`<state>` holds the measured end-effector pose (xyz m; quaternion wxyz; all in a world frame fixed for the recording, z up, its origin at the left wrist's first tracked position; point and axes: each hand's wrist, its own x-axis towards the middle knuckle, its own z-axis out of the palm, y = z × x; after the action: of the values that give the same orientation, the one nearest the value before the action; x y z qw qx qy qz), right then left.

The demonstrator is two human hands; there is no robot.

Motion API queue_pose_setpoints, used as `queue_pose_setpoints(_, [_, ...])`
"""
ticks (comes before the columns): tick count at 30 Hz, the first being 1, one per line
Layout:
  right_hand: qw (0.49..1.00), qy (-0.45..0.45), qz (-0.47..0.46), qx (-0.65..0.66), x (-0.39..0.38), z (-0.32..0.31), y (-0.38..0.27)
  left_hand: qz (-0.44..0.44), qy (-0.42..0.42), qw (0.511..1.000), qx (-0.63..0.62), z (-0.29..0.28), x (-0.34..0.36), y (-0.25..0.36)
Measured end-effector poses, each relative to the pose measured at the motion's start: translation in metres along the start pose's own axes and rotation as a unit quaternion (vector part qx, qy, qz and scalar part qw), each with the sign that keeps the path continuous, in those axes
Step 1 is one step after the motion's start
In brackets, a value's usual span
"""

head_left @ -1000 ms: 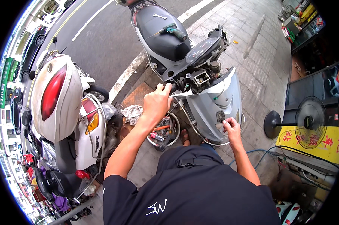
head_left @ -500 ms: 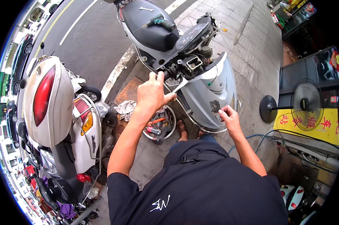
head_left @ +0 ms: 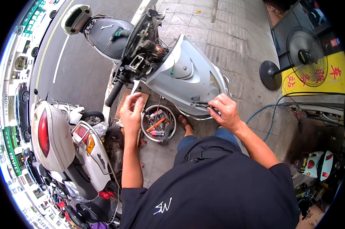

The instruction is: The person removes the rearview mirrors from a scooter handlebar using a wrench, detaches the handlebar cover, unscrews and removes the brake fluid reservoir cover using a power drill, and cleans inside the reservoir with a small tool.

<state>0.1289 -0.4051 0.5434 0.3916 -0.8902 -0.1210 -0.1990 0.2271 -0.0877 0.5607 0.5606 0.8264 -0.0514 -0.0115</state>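
Note:
A silver-grey scooter (head_left: pixel 168 80) stands in front of me, its handlebar uncovered with mechanical parts exposed. My left hand (head_left: pixel 131 112) is raised just below the silver brake lever (head_left: pixel 135 87), near the black handlebar grip (head_left: pixel 114 94). Its fingers are loosely bent and apart, and no object shows in them. Over the lower edge of the scooter's front panel, my right hand (head_left: pixel 225 110) pinches a small dark flat piece (head_left: pixel 200 104) between thumb and fingers. What that piece is I cannot make out.
A round basin (head_left: pixel 143 126) of tools and a spray can stands by my feet. On the scooter seat lie a wrench (head_left: pixel 106 26) and a power drill (head_left: pixel 121 33). A white scooter (head_left: pixel 52 137) is parked left; a black fan (head_left: pixel 302 56) and blue hose (head_left: pixel 272 121) are right.
My left hand has come off the handlebar grip and dropped nearer to me. The right hand still pinches the dark piece, now seen edge-on. My view has swung, and the handlebar has turned.

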Motion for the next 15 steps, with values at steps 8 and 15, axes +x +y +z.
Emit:
queue_pose_setpoints(8, [0.998,0.052,-0.023,-0.022,-0.055,-0.087,0.059,-0.278,-0.189,0.873,-0.355,0.233,-0.083,0.065])
queue_pose_setpoints(15, [0.993,0.1,-0.035,-0.048,-0.083,-0.151,0.101,-0.279,-0.235,0.808,-0.462,0.317,-0.092,0.101])
